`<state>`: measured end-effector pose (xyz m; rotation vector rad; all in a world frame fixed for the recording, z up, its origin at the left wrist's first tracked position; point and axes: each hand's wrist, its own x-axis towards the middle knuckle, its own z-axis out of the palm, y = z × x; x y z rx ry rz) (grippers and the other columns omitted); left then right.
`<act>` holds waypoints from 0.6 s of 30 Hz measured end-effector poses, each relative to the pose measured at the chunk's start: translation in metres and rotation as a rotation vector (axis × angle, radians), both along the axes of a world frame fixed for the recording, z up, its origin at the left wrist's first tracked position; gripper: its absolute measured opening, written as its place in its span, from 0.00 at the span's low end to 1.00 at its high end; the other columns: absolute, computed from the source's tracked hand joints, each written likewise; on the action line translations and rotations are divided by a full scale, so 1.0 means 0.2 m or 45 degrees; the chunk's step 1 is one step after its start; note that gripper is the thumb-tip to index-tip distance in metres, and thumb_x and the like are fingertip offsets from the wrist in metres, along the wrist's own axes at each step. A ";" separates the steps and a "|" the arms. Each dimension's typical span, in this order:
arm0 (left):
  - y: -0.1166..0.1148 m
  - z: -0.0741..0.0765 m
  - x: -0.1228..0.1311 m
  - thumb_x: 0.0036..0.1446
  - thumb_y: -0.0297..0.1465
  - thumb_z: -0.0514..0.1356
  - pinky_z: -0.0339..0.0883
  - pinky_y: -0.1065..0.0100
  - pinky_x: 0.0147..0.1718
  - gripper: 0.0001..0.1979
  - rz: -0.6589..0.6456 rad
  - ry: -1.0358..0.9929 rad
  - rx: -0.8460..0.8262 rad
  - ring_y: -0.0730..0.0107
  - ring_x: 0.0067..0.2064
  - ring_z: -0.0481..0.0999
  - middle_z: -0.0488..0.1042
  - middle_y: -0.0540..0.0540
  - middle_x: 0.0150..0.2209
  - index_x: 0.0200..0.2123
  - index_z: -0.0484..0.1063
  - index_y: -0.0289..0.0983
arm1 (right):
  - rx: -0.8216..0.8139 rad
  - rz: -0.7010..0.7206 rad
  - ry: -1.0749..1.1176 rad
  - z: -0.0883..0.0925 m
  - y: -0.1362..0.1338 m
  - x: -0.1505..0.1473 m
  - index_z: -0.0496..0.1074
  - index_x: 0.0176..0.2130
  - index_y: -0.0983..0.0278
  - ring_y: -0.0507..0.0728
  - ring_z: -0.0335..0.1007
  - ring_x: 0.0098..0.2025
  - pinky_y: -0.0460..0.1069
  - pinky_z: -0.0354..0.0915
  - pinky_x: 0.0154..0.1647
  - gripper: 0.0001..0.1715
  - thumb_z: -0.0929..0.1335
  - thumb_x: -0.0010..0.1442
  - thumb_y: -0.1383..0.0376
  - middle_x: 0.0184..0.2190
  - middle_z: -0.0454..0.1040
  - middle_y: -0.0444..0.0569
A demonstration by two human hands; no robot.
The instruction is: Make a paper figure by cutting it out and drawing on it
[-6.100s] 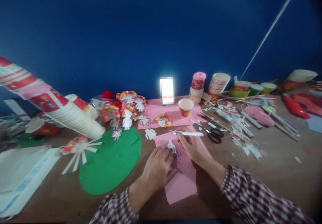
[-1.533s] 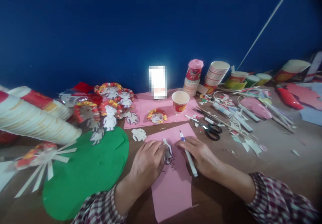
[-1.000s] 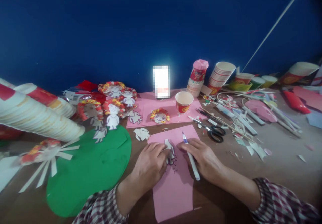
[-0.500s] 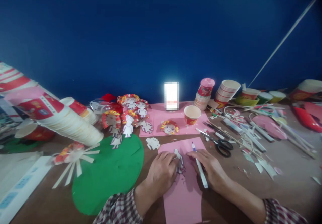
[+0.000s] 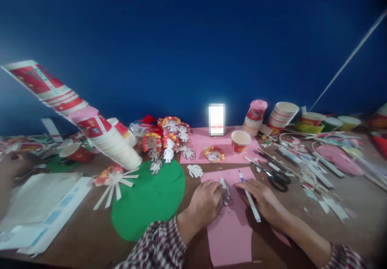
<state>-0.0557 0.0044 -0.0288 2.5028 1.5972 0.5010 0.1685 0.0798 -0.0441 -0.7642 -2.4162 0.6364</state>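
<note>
Two hands meet low in the middle of the frame, both on a pink sheet (image 5: 231,236) that lies flat on the brown desk (image 5: 302,216). My view from the head camera shows the left hand (image 5: 207,200) with its fingers curled, the tips pressed onto a small white paper figure (image 5: 225,187) and holding it down near the top of the sheet. The right hand (image 5: 264,200) sits just to the right of the figure. Its fingers are closed loosely round a white pen (image 5: 250,199), which runs slantwise under them with its blue end pointing up the frame, clear of the paper figure. A few dark marks show on the pink beside the figure, too small for me to read.

Left of the hands, a large green paper disc (image 5: 148,200) lies flat, with little paper dolls (image 5: 165,148) grouped at its upper edge. Further left, a long stack of paper cups (image 5: 99,130) leans up towards the upper left of the frame, and a cup cut into white strips (image 5: 113,178) lies fanned out below it. White sheets (image 5: 39,208) fill the lower left corner.

Above the hands, a second pink sheet (image 5: 196,146) carries a round paper face (image 5: 214,154) and an upright paper cup (image 5: 240,140). Black-handled scissors (image 5: 276,178) lie just right of the pen's tip, and paper scraps (image 5: 320,188) trail away to the right. More cup stacks (image 5: 282,113) stand at the back against the blue wall (image 5: 193,39).
</note>
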 end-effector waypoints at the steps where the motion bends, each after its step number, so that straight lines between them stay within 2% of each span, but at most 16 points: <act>1: 0.00 0.00 0.00 0.61 0.29 0.53 0.68 0.58 0.46 0.11 -0.003 -0.002 0.006 0.61 0.47 0.68 0.70 0.43 0.44 0.46 0.68 0.37 | 0.000 0.001 0.002 -0.01 0.00 0.00 0.71 0.49 0.62 0.59 0.71 0.39 0.53 0.68 0.40 0.18 0.63 0.60 0.73 0.38 0.75 0.53; 12: 0.00 0.01 0.00 0.61 0.30 0.53 0.68 0.59 0.46 0.11 0.001 0.029 -0.006 0.61 0.47 0.68 0.70 0.43 0.43 0.46 0.68 0.37 | 0.046 -0.009 0.023 0.05 0.00 -0.01 0.73 0.47 0.62 0.59 0.73 0.39 0.52 0.70 0.38 0.21 0.61 0.58 0.74 0.37 0.77 0.53; 18: -0.01 0.00 -0.01 0.60 0.29 0.53 0.68 0.60 0.47 0.11 -0.003 -0.007 0.032 0.62 0.47 0.69 0.71 0.43 0.43 0.46 0.69 0.37 | 0.011 -0.003 0.031 0.04 0.01 -0.01 0.73 0.48 0.62 0.59 0.73 0.41 0.54 0.70 0.42 0.21 0.62 0.57 0.74 0.38 0.77 0.54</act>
